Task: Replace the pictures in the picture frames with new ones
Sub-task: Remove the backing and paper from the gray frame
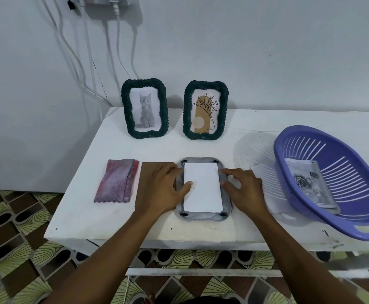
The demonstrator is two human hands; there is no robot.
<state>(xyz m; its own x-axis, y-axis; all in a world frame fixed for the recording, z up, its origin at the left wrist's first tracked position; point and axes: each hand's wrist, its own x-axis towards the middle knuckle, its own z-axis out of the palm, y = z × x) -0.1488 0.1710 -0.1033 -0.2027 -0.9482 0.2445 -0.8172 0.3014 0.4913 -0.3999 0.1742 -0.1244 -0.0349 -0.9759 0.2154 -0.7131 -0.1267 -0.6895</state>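
Note:
A grey picture frame (201,216) lies face down at the table's front middle. A white picture (202,187), blank side up, rests in its back opening. My left hand (163,189) lies flat on the frame's left side, thumb pressing on the paper. My right hand (242,189) rests on the frame's right side, fingertips at the paper's edge. A brown backing board (148,172) lies under my left hand. Two dark green woven frames stand at the back: one with a cat picture (145,108), one with a plant drawing (205,109).
A folded pink-purple cloth (117,181) lies at the left on the white table (256,121). A purple plastic basket (352,224) at the right holds a rose picture (310,183). White paper (264,185) pokes out beneath the basket. Cables (91,62) hang down the wall.

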